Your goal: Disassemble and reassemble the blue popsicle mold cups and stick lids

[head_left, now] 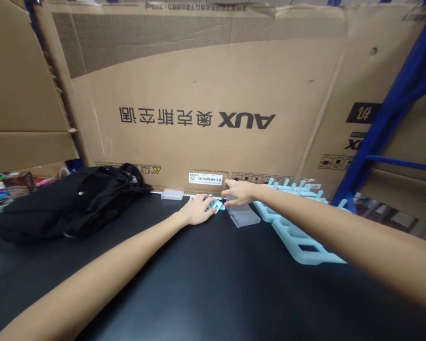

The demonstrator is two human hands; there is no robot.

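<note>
My left hand rests palm down at the back of the black tabletop, its fingers spread over several small, flat light-blue plastic pieces. Just to its right is my right hand, with curled fingers and thumb around the raised end of a clear plastic box. Another translucent plastic box lies on the table under and in front of that hand. How far the fingers wrap around the raised box is partly hidden.
Light-blue plastic racks with upright pegs stand on the right, beneath my forearm. A black cloth bag lies on the left. One more translucent box sits by the large cardboard panel at the back. Blue metal posts rise at right.
</note>
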